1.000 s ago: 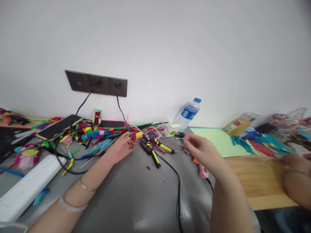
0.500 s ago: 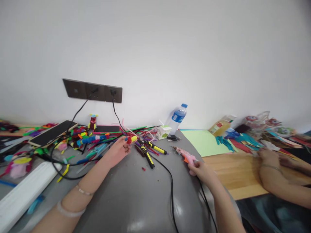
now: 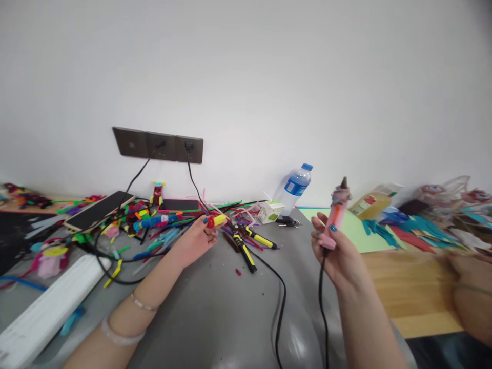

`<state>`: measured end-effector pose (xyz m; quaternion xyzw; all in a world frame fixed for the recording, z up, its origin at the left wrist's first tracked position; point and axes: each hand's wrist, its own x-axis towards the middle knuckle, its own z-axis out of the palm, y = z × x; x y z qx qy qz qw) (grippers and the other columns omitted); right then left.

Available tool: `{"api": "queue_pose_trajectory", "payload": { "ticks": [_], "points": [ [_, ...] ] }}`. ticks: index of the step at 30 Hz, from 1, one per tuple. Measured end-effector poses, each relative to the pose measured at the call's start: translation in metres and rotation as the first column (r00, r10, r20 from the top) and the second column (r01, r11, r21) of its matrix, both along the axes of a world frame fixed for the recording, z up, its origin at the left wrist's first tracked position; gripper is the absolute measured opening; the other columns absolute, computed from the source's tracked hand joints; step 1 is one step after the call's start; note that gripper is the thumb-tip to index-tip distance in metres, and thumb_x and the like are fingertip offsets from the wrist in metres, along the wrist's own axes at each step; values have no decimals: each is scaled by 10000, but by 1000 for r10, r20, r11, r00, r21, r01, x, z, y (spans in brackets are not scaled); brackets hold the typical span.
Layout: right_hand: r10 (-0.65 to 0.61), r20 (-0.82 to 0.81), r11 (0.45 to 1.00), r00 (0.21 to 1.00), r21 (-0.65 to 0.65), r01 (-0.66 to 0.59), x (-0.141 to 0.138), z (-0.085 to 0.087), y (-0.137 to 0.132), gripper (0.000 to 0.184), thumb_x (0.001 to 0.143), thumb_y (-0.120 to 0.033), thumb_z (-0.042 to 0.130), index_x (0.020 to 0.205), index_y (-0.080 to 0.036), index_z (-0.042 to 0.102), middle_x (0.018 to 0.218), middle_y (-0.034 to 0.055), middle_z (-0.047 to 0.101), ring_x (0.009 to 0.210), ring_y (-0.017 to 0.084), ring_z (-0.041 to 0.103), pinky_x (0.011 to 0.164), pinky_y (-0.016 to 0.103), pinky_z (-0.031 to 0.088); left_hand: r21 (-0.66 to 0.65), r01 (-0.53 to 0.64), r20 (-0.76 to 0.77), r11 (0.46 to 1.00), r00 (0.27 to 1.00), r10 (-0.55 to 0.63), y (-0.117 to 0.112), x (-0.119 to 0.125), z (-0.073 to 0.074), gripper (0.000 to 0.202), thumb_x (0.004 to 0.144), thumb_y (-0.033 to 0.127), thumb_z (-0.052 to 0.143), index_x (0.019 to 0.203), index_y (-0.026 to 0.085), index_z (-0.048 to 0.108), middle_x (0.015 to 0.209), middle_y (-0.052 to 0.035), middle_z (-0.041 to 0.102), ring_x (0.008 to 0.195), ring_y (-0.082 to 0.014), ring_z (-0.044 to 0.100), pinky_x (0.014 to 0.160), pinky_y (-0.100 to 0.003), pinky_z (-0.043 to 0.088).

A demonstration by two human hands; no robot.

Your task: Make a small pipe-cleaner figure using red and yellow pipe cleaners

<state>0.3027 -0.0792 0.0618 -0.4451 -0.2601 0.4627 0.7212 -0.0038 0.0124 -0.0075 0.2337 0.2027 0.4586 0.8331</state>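
The left hand (image 3: pixel 198 240) pinches a small red-and-yellow piece (image 3: pixel 216 221) in its fingertips, out over the grey tabletop (image 3: pixel 215 312). Well apart from it, the right hand (image 3: pixel 342 253) has its fingers wrapped around a pink glue gun (image 3: pixel 337 218) — nozzle up, cord hanging below. The step in hand looks like readying the tool beside the piece; bringing them together would call for a steady pinch and fingertips clear of the nozzle (it may be hot).

Across the surface, from the left: a long white block (image 3: pixel 57 305), a phone (image 3: pixel 99 211) lying flat, and a tangle of colourful fuzzy stems (image 3: pixel 157 238) below a dark socket panel (image 3: pixel 159 145). Then yellow-and-black pliers (image 3: pixel 246 249), a small carton (image 3: pixel 269 211), a tilted bottle (image 3: pixel 296 188) by the white wall — and, farther right, a pale green sheet (image 3: pixel 364 241) and another person's arm (image 3: pixel 471 294).
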Motion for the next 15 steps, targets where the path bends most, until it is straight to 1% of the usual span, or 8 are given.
{"api": "queue_pose_trajectory", "payload": {
  "ticks": [2,4,6,7,9,11,12,15],
  "points": [
    [99,123,988,987,106,-112,-23,7,16,408,691,-376,791,1028,-210,634,808,1,666,461,36,460,369,132,395,16,4,31,1000,1000,-5,0,-1,1,317,693,309,844,912,154,675,1012,-103,709,696,-113,608,669,-261,490],
    [229,259,955,939,127,-268,-46,6,31,424,715,-403,784,1047,-193,624,696,-18,637,390,38,399,343,169,339,19,-2,65,1000,998,1,0,-2,4,307,702,313,838,920,161,685,1011,-95,714,692,-114,604,675,-266,490],
    [371,335,894,866,125,-431,-65,-1,42,444,726,-435,771,1052,-175,618,572,-53,560,350,47,337,333,194,271,11,-13,87,1000,996,12,0,-3,7,303,707,323,834,921,162,693,1027,-99,719,678,-112,595,683,-277,494],
    [425,338,862,840,134,-490,-72,-6,46,436,731,-437,763,1045,-173,616,539,-70,519,352,49,313,345,200,257,10,-18,95,1000,995,17,0,-4,8,297,714,316,829,930,161,697,1039,-101,721,681,-113,594,698,-285,498],
    [476,297,828,828,166,-536,-83,-16,49,345,784,-459,702,962,-173,625,509,-67,464,400,75,336,389,217,259,10,-18,96,1000,995,17,0,-5,11,270,738,307,808,938,156,706,1023,-98,724,678,-114,588,705,-290,498],
    [529,225,796,818,202,-571,-90,-24,46,382,849,-549,579,837,-170,626,477,-49,420,430,98,316,419,245,261,14,-19,102,1000,995,17,0,-6,12,254,716,308,823,893,166,709,987,-84,726,686,-124,594,701,-293,491],
    [576,216,768,788,185,-613,-92,-27,44,405,861,-566,550,829,-171,629,456,-46,397,450,114,320,445,259,281,21,-30,108,999,994,27,0,-7,12,255,691,307,841,860,174,706,974,-80,725,695,-133,600,701,-297,487],
    [584,190,770,789,179,-612,-97,-33,36,388,890,-548,527,934,-177,631,415,-77,313,447,116,242,474,260,266,35,-54,103,998,993,51,0,-7,10,251,676,297,850,839,187,694,968,-82,723,706,-144,606,702,-305,477]
  ]
}}
